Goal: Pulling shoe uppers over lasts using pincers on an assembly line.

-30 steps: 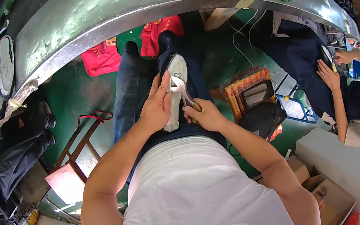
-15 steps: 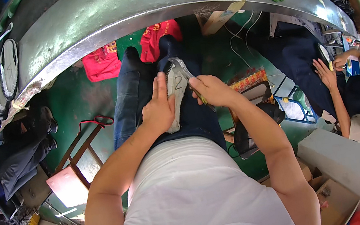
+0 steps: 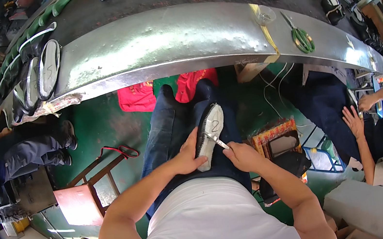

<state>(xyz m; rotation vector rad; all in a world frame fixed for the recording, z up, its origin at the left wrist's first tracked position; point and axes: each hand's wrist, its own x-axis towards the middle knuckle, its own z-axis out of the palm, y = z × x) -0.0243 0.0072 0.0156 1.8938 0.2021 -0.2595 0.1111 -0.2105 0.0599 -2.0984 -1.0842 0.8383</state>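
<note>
A shoe upper on its last [image 3: 213, 125] rests sole side up across my right thigh, its pale bottom marked in dark ink and its dark edge gathered along the left side. My left hand [image 3: 188, 157] grips it near the heel end, with the thumb over the bottom and the fingers along the left edge. Held in my right hand [image 3: 247, 156] are metal pincers [image 3: 217, 141], their head against the middle of the bottom. The fingers wrap the handles, which are mostly hidden.
A metal-edged bench [image 3: 151, 44] curves ahead, with shoes [image 3: 49, 68] at its left and green-handled scissors [image 3: 302, 39] at its right. A co-worker's hand [image 3: 353, 121] is at the right. A wooden stool [image 3: 78, 204] stands left; a blue frame [image 3: 322, 164] stands right.
The pincers' head has moved from the shoe's toe edge down to mid-bottom. My left hand has shifted toward the heel end. The view has tilted up, showing more bench.
</note>
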